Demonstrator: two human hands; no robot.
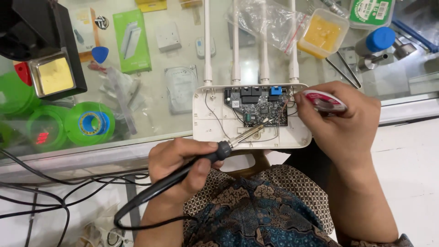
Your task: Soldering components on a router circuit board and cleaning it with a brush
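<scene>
Two hands at work over an opened white router (206,119), which lies at the near edge of the glass counter (155,114). Left hand (183,164) is closed around the black grip of a soldering iron (215,153) — metal tip angled up and right, resting on or just above the lower part of the black circuit board (260,107); contact cannot be confirmed. The iron's black cable (137,215) loops down past the left forearm. Right hand (338,123) is pinched on a small round spool with a pink-and-white label (324,101), held just beside the board's right end.

The router's four white antennas (236,41) point toward the far edge of the counter. Yellow sponge in a clear tub (322,33) and a blue-capped container (377,40) sit near the far right corner. Green spools (89,123) lie toward the left edge — near them a black stand holding a yellow sponge (55,75). A green box (132,41) lies further back.
</scene>
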